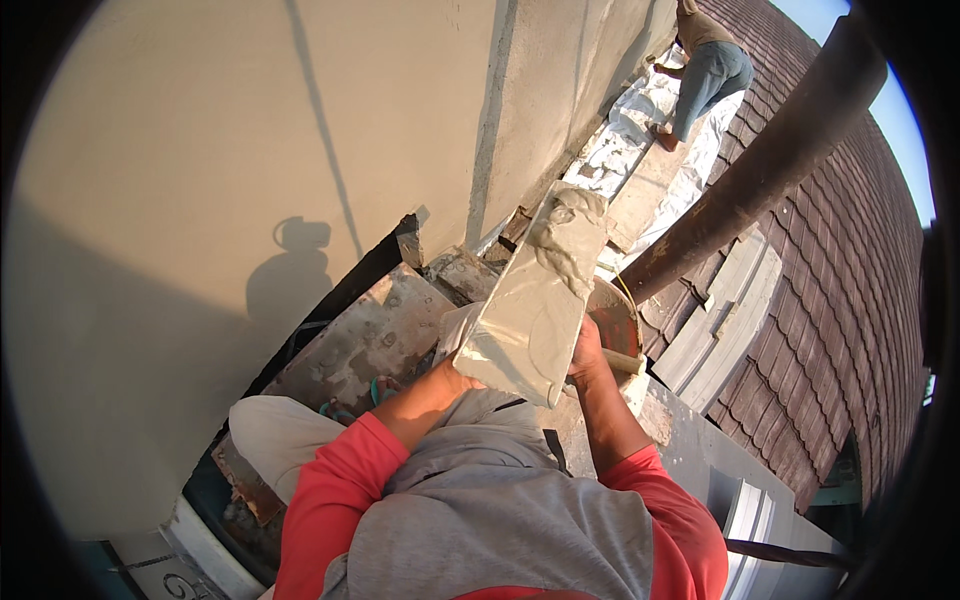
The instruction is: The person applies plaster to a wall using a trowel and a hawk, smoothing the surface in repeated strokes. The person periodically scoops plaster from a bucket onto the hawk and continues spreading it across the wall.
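A long rectangular plastering board [510,345] tilts out in front of my body, its face smeared with wet grey mortar. A thick lump of mortar [568,235] sits toward its far end. My left hand [452,382] grips the near left corner, its fingers mostly hidden beneath the board. On the opposite side my right hand [588,350] is closed round the right edge. Just beyond that hand stands a round bucket [614,312] with a reddish-brown inside. A pale stick-like handle [626,362] lies across its near rim.
A smooth plastered wall [180,160] rises on the left. Mortar-stained planks [365,325] lie at its foot. A thick dark pole [760,165] slants across the right, before a tiled roof [800,320]. Farther off, another person [708,75] bends over white sheeting [625,130].
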A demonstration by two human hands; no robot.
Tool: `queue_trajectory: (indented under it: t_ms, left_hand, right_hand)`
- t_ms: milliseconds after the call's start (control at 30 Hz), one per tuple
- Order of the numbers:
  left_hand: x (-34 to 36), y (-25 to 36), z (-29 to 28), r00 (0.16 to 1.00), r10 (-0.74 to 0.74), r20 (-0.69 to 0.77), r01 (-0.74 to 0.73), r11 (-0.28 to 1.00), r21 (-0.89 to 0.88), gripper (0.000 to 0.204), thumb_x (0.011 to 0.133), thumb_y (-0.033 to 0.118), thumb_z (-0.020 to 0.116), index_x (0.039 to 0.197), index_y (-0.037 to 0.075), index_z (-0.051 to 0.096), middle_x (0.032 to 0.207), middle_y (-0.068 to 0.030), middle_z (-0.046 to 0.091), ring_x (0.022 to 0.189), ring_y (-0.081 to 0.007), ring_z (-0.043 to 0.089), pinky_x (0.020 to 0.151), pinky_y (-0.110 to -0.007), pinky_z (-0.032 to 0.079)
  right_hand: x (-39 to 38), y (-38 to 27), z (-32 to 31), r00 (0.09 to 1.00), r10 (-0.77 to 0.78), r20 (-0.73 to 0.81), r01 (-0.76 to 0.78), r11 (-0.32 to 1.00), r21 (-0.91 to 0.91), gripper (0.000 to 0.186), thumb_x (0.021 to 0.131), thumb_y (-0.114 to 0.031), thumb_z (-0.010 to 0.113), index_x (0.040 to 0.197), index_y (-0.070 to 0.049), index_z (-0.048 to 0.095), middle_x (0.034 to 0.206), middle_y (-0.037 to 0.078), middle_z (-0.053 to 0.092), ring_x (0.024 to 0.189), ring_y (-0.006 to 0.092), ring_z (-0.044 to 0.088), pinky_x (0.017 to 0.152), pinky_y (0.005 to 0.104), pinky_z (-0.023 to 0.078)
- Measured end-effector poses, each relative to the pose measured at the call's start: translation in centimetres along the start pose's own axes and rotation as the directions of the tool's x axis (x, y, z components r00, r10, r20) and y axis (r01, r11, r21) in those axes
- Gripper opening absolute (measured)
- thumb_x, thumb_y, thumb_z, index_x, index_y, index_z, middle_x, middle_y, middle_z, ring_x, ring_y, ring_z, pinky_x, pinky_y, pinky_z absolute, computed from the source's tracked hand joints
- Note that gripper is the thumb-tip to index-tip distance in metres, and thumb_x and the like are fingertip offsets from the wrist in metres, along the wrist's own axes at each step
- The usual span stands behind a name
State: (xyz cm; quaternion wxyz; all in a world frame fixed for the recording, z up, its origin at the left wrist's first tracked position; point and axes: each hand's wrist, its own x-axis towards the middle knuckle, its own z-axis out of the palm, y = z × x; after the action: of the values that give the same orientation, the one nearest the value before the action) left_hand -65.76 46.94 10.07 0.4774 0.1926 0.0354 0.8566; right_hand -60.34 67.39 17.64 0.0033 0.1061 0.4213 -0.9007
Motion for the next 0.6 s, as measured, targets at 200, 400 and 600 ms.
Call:
queue_trajectory:
  t_ms: [200, 400, 600]
  left_hand:
    - [-0.3, 1.8, 1.9, 0.987, 0.088, 0.137, -0.093, 0.995, 0.029, 0.055, 0.105, 0.036, 0.059, 0.152, 0.009, 0.052, 0.147, -0.0133, 0.062, 0.129, -0.0302, 0.065, 0.103, -0.050, 0.058]
    - [-3.1, 3.7, 1.5, 0.983, 0.172, -0.070, -0.126, 0.893, 0.433, 0.065, 0.104, 0.033, 0.065, 0.159, 0.007, 0.043, 0.153, -0.0121, 0.056, 0.135, -0.0254, 0.059, 0.110, -0.045, 0.053]
    - [-5.2, 6.8, 4.0, 0.947, 0.178, -0.267, 0.044, 0.752, 0.658, 0.051, 0.108, 0.037, 0.055, 0.148, 0.005, 0.054, 0.137, -0.0123, 0.066, 0.122, -0.0255, 0.066, 0.103, -0.044, 0.055]
  right_hand:
    - [1.7, 3.5, 2.4, 0.901, -0.096, 0.422, -0.155, 0.840, 0.521, 0.052, 0.101, -0.034, 0.060, 0.140, 0.001, 0.062, 0.134, 0.017, 0.070, 0.120, 0.0297, 0.069, 0.105, 0.0437, 0.055]
    - [2.9, 3.6, 4.1, 0.926, -0.050, 0.375, -0.139, 0.878, 0.459, 0.053, 0.100, -0.035, 0.062, 0.139, 0.000, 0.062, 0.133, 0.018, 0.070, 0.120, 0.0314, 0.069, 0.107, 0.0457, 0.054]
    - [8.7, 4.7, 6.5, 0.937, -0.104, 0.334, -0.060, 0.893, 0.446, 0.054, 0.099, -0.033, 0.061, 0.141, 0.001, 0.061, 0.136, 0.019, 0.068, 0.123, 0.0334, 0.068, 0.109, 0.0468, 0.052]
